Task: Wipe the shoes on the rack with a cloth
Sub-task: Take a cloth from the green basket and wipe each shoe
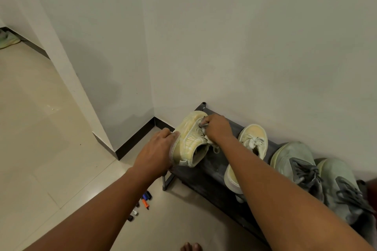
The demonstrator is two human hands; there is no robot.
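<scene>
A low dark grey fabric-topped shoe rack [206,167] with thin metal posts stands against a plain pale wall. At the rack's left end, a pale yellow canvas low-top sneaker [190,138] with a cream rubber sole is tipped on its side, long axis running toward the wall, toe farthest, opening facing the viewer. The left hand [157,150] grips its sole edge. The right hand [217,128] clenches a small crumpled grey-white cloth [202,123] against the upper. Its matching sneaker [252,144] lies right of it on the rack.
</scene>
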